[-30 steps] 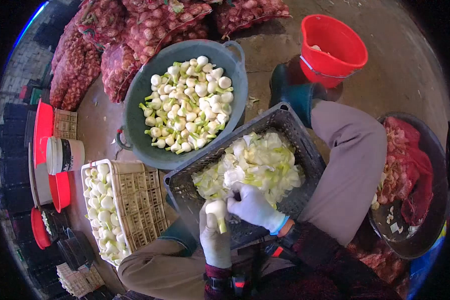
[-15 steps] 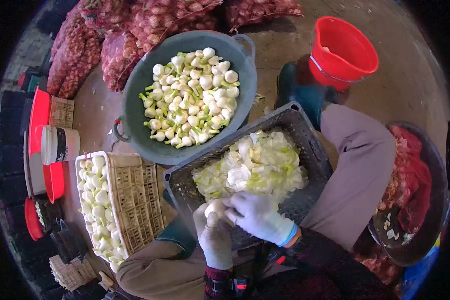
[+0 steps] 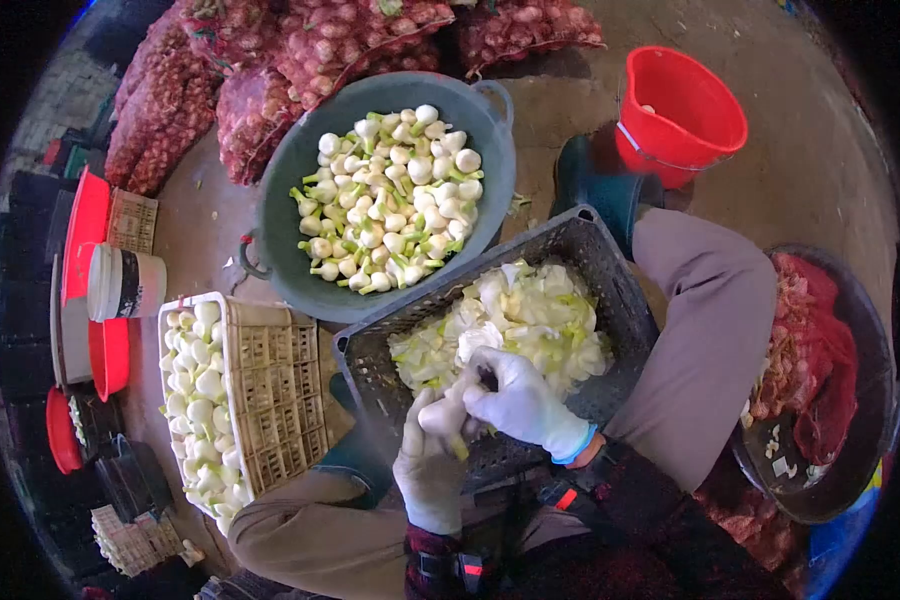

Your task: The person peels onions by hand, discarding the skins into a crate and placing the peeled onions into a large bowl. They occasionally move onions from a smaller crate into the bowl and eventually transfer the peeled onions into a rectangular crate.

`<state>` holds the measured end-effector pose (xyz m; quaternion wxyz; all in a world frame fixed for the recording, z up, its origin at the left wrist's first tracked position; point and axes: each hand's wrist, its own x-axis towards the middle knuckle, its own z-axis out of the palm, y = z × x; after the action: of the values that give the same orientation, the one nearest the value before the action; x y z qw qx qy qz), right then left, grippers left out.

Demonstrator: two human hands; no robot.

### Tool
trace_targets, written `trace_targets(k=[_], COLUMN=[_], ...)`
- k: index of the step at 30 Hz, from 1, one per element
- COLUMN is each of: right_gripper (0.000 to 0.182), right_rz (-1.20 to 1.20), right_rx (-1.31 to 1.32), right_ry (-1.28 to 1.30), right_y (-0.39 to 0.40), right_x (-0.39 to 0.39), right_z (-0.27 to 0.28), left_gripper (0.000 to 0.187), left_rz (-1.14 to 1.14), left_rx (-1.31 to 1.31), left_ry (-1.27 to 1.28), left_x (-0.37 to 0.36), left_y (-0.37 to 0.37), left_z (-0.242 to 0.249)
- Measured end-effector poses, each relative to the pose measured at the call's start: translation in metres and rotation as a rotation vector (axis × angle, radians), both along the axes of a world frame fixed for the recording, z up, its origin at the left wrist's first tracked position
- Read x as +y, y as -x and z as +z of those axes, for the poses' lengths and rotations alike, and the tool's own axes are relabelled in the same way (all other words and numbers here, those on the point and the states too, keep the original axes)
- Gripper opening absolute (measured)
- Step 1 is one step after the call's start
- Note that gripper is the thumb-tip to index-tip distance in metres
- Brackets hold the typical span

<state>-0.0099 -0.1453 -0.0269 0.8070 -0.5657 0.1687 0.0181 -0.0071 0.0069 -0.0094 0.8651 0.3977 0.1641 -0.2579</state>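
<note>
My gloved left hand is closed around a white garlic bulb, whose short greenish stem points down toward me. Right against the bulb's far side are the fingertips of my gloved right hand. Its thumb and forefinger curl together into a ring; what they pinch, if anything, I cannot tell. Both hands are over the near side of a black plastic crate. Inside that crate lies a heap of pale, green-tinged garlic skins.
A grey tub of trimmed garlic bulbs stands beyond the crate. To the left is a white basket with more bulbs. A red bucket, mesh sacks and a dark basin with red netting surround me.
The bulb has turned in my left hand, so its stem now points toward me. My right hand has moved slightly up and right, its thumb and forefinger now forming a ring.
</note>
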Motion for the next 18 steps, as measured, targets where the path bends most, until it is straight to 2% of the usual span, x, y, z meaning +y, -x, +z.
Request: trace_targets(k=[1,3,4,5,7,9,10,11,13,14,15,16,18], right_gripper=[0.008,0.01,0.013,0.015,0.019,0.024,0.024,0.024,0.022,0.018,0.014,0.017,0.02], right_rz=[0.002,-0.201,-0.282,-0.395,-0.321,-0.198,-0.196,-0.19,-0.144,-0.17,-0.2,-0.177,-0.156], right_rx=[-0.012,0.215,0.149,0.124,0.006,0.167,0.15,0.136,0.213,0.186,0.167,0.194,0.214], right_ry=[0.0,-0.087,-0.166,-0.085,0.905,0.897,0.82,0.747,0.764,0.677,0.59,0.609,0.624], right_y=[0.0,0.001,0.005,0.009,0.012,0.018,0.017,0.015,0.011,0.015,0.007,0.006,0.0], right_x=[-0.005,-0.028,-0.039,-0.045,-0.051,-0.04,-0.035,-0.036,-0.04,-0.044,-0.039,-0.039,-0.04], right_z=[0.011,0.035,0.013,-0.011,-0.023,0.0,-0.002,-0.011,-0.031,-0.06,-0.068,-0.074,-0.05], left_gripper=[0.06,0.061,0.063,0.065,0.062,0.058,0.056,0.051,0.047,0.043,0.039,0.036,0.038], left_rz=[-0.001,-0.013,-0.025,-0.037,-0.017,-0.059,-0.035,-0.004,-0.009,0.018,0.047,0.169,0.252], left_rx=[-0.012,-0.015,-0.003,0.01,0.034,0.01,0.03,-0.008,-0.361,-0.413,-0.526,-0.406,-0.437], left_ry=[0.012,0.096,0.181,0.266,0.263,0.161,0.183,0.091,-0.201,-0.315,-0.629,-0.627,-0.936], left_x=[0.002,0.008,0.01,0.011,0.008,0.018,0.023,0.025,0.056,0.08,0.099,0.111,0.158], left_y=[0.001,0.001,0.001,0.001,-0.001,-0.01,-0.021,-0.035,-0.085,-0.116,-0.146,-0.175,-0.245], left_z=[0.001,-0.006,-0.009,-0.009,0.0,0.006,0.011,0.036,0.063,0.076,0.094,0.111,0.101])
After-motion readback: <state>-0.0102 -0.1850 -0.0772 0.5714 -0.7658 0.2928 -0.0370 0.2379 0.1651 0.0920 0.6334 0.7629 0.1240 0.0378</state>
